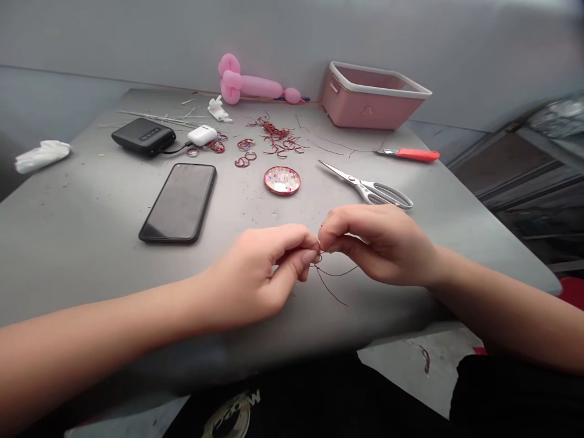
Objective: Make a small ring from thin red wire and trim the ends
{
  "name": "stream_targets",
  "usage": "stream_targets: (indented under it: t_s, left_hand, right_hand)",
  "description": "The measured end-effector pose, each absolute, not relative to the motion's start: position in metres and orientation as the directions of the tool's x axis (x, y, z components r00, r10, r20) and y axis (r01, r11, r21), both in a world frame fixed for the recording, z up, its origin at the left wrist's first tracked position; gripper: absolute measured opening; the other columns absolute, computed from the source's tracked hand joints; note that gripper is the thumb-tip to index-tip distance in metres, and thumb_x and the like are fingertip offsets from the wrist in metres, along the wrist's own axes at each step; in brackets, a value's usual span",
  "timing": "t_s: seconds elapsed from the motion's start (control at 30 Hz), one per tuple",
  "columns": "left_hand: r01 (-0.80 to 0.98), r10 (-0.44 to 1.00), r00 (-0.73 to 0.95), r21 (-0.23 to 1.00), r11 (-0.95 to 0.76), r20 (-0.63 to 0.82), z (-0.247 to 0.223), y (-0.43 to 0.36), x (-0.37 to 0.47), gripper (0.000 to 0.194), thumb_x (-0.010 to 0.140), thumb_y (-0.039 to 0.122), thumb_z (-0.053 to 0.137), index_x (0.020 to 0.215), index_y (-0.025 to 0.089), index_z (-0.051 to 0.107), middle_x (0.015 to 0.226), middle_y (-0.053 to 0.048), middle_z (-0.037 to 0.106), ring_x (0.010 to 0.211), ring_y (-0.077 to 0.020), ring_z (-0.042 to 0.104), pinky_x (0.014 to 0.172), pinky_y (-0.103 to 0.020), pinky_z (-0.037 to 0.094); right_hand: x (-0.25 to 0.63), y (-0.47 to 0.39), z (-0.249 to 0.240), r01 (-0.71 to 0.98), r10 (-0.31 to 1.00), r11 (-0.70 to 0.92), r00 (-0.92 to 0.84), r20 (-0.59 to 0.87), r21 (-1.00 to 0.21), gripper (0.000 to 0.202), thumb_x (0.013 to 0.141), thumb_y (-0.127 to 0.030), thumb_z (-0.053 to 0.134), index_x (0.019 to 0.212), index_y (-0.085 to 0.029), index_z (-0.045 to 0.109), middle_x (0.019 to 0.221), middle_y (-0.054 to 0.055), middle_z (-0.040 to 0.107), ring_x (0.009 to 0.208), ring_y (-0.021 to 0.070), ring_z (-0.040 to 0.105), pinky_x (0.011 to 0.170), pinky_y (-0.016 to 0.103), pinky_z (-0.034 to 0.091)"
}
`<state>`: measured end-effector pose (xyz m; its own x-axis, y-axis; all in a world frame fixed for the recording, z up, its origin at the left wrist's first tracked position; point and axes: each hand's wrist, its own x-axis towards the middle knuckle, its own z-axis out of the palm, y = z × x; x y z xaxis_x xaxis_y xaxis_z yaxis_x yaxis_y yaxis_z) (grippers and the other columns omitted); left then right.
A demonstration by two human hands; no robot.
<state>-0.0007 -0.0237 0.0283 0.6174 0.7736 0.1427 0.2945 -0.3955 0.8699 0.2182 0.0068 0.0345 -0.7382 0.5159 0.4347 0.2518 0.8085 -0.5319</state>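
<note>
Thin dark-red cord (pixel 332 294) runs between my hands over the front of the table, with a small loop at the fingertips and loose ends hanging down. My left hand (pixel 269 267) pinches the cord between thumb and forefinger. Close beside it, my right hand (pixel 378 243) is also closed in a pinch on the cord. The exact spot where the fingertips meet is partly hidden. Just beyond the hands lie a round red-rimmed dish of small pale beads (pixel 282 180) and silver scissors (pixel 369 185), their blades pointing to the back left.
A black phone (pixel 179 204) lies left, with a black power bank (pixel 143 136) and white earbud case (pixel 202 135) behind it. Red cord pieces (pixel 278 134) and rings (pixel 245 159) lie mid-table. Further back are a pink balloon (pixel 260 86), pink bin (pixel 365 109) and red-handled cutter (pixel 417 155).
</note>
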Motion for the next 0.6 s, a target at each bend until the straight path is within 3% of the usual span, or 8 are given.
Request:
stream_targets:
  t_s: [0.13, 0.23, 0.3, 0.43, 0.6]
  left_hand:
    - [0.216, 0.749, 0.654, 0.975, -0.057, -0.101, 0.032, -0.019, -0.002, 0.024, 0.096, 0.033, 0.050, 0.079, 0.018, 0.058, 0.074, -0.001, 0.065, 0.072, -0.0153, 0.059, 0.069, -0.029, 0.046]
    - [0.191, 0.707, 0.687, 0.980, 0.048, -0.168, 0.033, -0.016, -0.001, 0.026, 0.095, 0.037, 0.053, 0.076, 0.019, 0.056, 0.072, 0.000, 0.064, 0.073, -0.0157, 0.060, 0.071, -0.030, 0.047]
    - [0.199, 0.684, 0.706, 0.978, 0.056, -0.183, 0.034, -0.016, -0.001, 0.026, 0.093, 0.037, 0.054, 0.074, 0.019, 0.055, 0.071, 0.000, 0.064, 0.072, -0.0156, 0.059, 0.070, -0.029, 0.046]
    - [0.288, 0.668, 0.714, 0.958, -0.009, -0.208, 0.037, -0.016, 0.000, 0.027, 0.093, 0.033, 0.052, 0.072, 0.018, 0.057, 0.072, -0.001, 0.065, 0.070, -0.0146, 0.057, 0.066, -0.028, 0.044]
    - [0.337, 0.766, 0.620, 0.939, -0.060, -0.173, 0.038, -0.017, 0.006, 0.023, 0.090, 0.030, 0.055, 0.071, 0.017, 0.062, 0.067, 0.001, 0.066, 0.061, -0.0117, 0.055, 0.054, -0.023, 0.040]
  right_hand:
    - [0.218, 0.008, 0.033, 0.218, 0.444, 0.862, -0.759, 0.476, -0.457, 0.022, 0.089, -0.001, 0.048, 0.089, -0.021, 0.057, 0.077, 0.000, 0.067, 0.070, 0.0078, 0.063, 0.059, 0.018, 0.050]
    - [0.218, 0.007, 0.034, 0.261, 0.371, 0.926, -0.766, 0.524, -0.274, 0.025, 0.089, 0.000, 0.044, 0.089, -0.021, 0.058, 0.074, 0.001, 0.064, 0.065, 0.0093, 0.058, 0.060, 0.021, 0.048]
    - [0.220, 0.005, 0.036, 0.280, 0.313, 0.949, -0.779, 0.544, -0.147, 0.027, 0.090, -0.002, 0.041, 0.090, -0.022, 0.059, 0.074, 0.002, 0.063, 0.065, 0.0110, 0.054, 0.062, 0.024, 0.047]
    - [0.222, 0.000, 0.040, 0.275, 0.239, 0.961, -0.823, 0.516, -0.007, 0.028, 0.095, -0.007, 0.038, 0.097, -0.025, 0.060, 0.077, 0.002, 0.064, 0.067, 0.0133, 0.051, 0.064, 0.028, 0.046]
    - [0.216, -0.009, 0.043, 0.396, 0.195, 0.870, -0.824, 0.531, 0.295, 0.023, 0.095, -0.011, 0.048, 0.082, -0.024, 0.061, 0.068, 0.002, 0.059, 0.062, 0.0153, 0.044, 0.056, 0.032, 0.040]
